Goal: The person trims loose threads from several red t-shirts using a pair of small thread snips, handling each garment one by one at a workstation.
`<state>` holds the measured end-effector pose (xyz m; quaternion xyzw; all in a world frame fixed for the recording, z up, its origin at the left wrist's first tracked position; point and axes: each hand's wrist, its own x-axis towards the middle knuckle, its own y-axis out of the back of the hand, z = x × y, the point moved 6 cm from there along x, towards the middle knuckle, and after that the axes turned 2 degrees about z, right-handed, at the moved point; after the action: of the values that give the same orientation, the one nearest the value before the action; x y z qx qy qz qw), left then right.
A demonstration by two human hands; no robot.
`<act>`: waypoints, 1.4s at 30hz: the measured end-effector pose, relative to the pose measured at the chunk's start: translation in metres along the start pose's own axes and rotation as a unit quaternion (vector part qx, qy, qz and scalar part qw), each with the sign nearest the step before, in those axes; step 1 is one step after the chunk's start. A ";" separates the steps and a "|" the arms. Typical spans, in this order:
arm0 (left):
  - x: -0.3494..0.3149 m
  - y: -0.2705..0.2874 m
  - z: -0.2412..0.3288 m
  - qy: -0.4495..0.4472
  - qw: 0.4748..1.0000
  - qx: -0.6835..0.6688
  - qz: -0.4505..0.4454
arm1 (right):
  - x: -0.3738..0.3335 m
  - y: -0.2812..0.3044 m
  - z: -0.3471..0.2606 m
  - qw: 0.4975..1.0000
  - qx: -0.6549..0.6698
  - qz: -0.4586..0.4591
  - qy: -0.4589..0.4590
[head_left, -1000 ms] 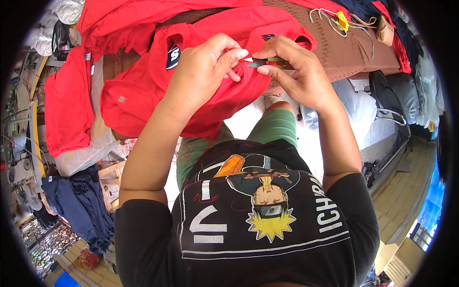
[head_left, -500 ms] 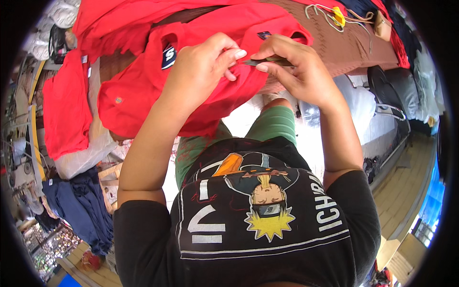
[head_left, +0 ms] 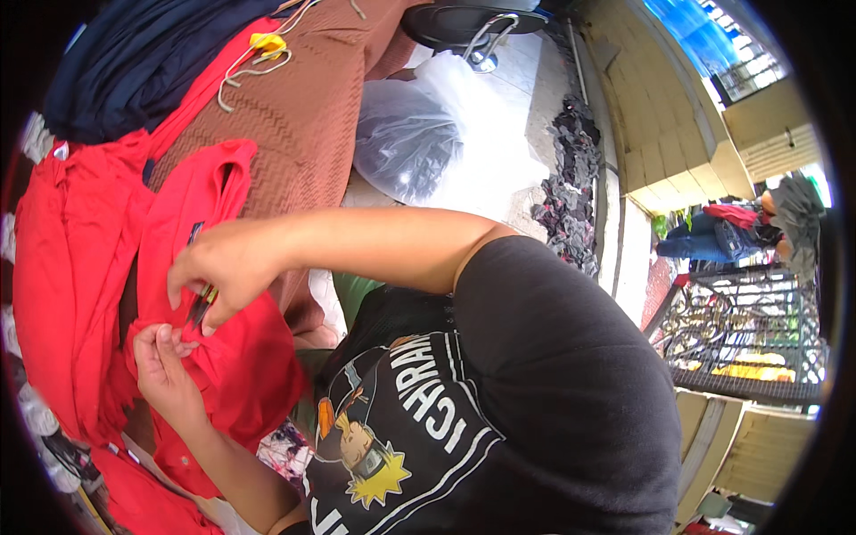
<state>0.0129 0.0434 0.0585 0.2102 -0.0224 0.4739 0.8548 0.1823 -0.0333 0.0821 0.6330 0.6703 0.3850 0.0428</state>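
A pair of small thread snips [head_left: 201,308] is gripped in my right hand [head_left: 234,264], blades pointing toward my other hand. Just below the blades, my left hand [head_left: 168,367] is closed in a pinch at the red garment [head_left: 254,374]. Whether cloth or a thread is between those fingertips is too small to tell. The red garment is spread over the table edge and hangs toward my lap. A dark label shows beside my right wrist.
More red clothing [head_left: 76,259] and a dark navy pile [head_left: 134,62] lie on the brown table cover [head_left: 312,98]. A yellow item [head_left: 267,45] with pale cords rests there too. A filled clear plastic bag [head_left: 410,134] and a black round-seated stool [head_left: 464,22] stand beyond the table.
The view has swung to the right and tilted, so the hands and garment now appear at the left. My right hand still holds the snips, close to my left fingertips.
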 end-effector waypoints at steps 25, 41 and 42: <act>-0.129 -0.043 0.216 -0.300 0.707 -0.532 -0.357 | 0.019 -0.013 0.046 0.908 0.291 0.191 -0.233; -0.016 0.024 0.035 -0.166 0.963 0.054 0.203 | 0.034 -0.020 -0.020 0.934 0.205 0.237 -0.173; -0.008 0.022 0.030 -0.151 0.968 0.043 0.194 | 0.035 -0.024 -0.027 0.932 0.216 0.239 -0.167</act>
<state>-0.0053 0.0357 0.0910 0.3080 -0.1710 0.5936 0.7236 0.1414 -0.0126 0.1025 0.8234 0.5495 0.1187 -0.0771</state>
